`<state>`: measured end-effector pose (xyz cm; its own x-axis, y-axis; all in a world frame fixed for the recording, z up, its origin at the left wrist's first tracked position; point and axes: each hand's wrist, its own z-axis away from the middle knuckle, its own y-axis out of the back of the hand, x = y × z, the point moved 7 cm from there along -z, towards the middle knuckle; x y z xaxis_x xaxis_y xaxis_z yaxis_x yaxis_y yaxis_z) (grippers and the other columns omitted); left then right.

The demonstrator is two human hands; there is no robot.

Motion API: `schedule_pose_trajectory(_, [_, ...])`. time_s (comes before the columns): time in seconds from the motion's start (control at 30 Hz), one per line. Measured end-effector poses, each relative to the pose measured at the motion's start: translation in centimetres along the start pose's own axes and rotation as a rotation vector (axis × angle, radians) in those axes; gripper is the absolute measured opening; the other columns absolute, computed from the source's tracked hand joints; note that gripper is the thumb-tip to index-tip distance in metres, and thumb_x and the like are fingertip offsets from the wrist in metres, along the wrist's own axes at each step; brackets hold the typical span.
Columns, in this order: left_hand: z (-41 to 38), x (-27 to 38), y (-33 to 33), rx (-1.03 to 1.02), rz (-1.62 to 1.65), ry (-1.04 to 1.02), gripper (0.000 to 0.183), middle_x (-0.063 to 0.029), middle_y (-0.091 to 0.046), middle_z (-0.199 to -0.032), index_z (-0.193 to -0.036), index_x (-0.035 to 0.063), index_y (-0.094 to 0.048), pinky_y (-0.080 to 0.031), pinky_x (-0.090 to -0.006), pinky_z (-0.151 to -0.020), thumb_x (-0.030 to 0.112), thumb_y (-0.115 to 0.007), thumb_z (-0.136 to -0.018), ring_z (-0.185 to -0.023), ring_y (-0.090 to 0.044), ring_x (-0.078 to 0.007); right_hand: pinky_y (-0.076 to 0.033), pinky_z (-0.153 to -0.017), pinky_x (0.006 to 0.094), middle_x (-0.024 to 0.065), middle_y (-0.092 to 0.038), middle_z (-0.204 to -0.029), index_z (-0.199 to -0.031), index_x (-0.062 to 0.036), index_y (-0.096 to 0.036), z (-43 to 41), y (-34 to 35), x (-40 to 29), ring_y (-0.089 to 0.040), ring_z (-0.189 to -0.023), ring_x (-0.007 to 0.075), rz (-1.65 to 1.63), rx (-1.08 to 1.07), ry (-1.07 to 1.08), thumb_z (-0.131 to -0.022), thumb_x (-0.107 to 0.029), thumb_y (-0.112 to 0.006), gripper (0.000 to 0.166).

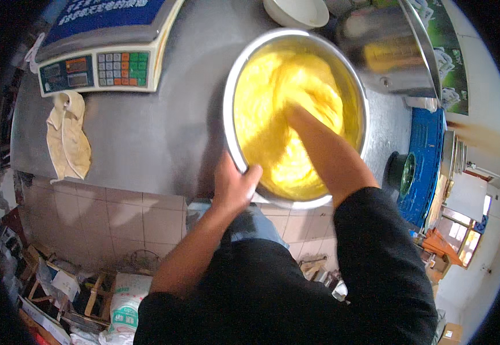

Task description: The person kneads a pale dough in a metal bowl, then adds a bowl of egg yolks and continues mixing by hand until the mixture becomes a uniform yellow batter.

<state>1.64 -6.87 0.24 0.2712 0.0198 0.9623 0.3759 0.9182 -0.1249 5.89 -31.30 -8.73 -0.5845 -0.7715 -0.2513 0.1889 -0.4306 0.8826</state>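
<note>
A large round metal bowl [231, 92] stands at the front edge of a steel table [146, 138], holding a soft yellow mixture [258, 86] with swirled ridges. My left hand [234, 183] grips the bowl's near left rim, its thumb over the edge. My right hand [291, 110] is sunk in the mixture up to about the wrist; the fingers are hidden and the area is blurred, so their pose cannot be seen.
A digital scale [99, 71] sits at the back left, with a beige cloth [68, 138] below it. Behind the bowl is a white bowl [297, 13]. A shiny metal container [383, 56] stands back right, near a blue crate [424, 159] and a green round container [407, 174].
</note>
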Motion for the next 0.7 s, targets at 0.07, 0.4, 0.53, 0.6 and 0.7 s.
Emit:
schedule_pose_trajectory(0.07, [-0.2,-0.1,0.2,-0.023,0.122,0.079,0.044,-0.0162,-0.056,-0.102,-0.11,-0.0026,-0.042,-0.042,-0.0356,-0.083,0.005,-0.054,-0.068,-0.092,-0.056,-0.026,-0.045,-0.078,0.0343,0.011,-0.051,-0.105,-0.11,-0.0005,-0.049,1.3,-4.0,-4.4,-0.051,-0.096,0.0236,0.007,-0.056,0.15,-0.076,-0.007,-0.052,0.034])
schedule_pose_trajectory(0.4, [2.0,-1.9,-1.5,-0.01,0.106,0.117,0.041,-0.0217,-0.054,-0.099,-0.107,-0.0041,-0.043,-0.041,-0.0392,-0.082,0.014,-0.06,-0.074,-0.092,-0.054,-0.0326,-0.046,-0.078,0.0321,0.0096,-0.052,-0.104,-0.109,-0.0003,-0.049,0.4,-2.7,-1.2,-0.052,-0.095,0.0224,-0.053,-0.026,0.013,-0.076,-0.001,-0.053,0.034])
schedule_pose_trajectory(0.53, [1.1,-0.2,1.4,-0.195,0.033,0.032,0.062,-0.0175,-0.04,-0.124,-0.13,-0.0006,-0.023,-0.031,-0.0369,-0.097,0.017,-0.057,-0.081,-0.113,-0.041,-0.0263,-0.046,-0.078,0.0313,0.0091,-0.052,-0.104,-0.109,-0.0003,-0.049,11.2,-2.4,-4.8,-0.053,-0.094,0.022,-0.123,-0.301,0.37,-0.075,0.001,-0.054,0.034])
schedule_pose_trajectory(0.6, [-2.7,1.7,2.3,-0.155,0.362,0.031,0.063,-0.0157,-0.039,-0.126,-0.133,0.0035,-0.02,-0.034,-0.0346,-0.095,0.015,-0.055,-0.082,-0.112,-0.041,-0.0222,-0.046,-0.078,0.0309,0.0088,-0.053,-0.103,-0.109,-0.0002,-0.049,14.7,2.5,-2.5,-0.053,-0.094,0.0217,-0.56,-0.307,0.257,-0.075,0.002,-0.054,0.034])
schedule_pose_trajectory(0.7, [-6.5,2.2,3.4,-0.295,0.185,0.109,0.059,-0.0129,-0.048,-0.117,-0.127,0.0014,-0.031,-0.038,-0.0305,-0.09,0.009,-0.057,-0.075,-0.105,-0.048,-0.02,-0.046,-0.078,0.0302,0.0084,-0.053,-0.103,-0.109,-0.0002,-0.049,12.9,7.1,0.2,-0.053,-0.094,0.0214,-1.026,0.113,0.243,-0.075,0.004,-0.054,0.035])
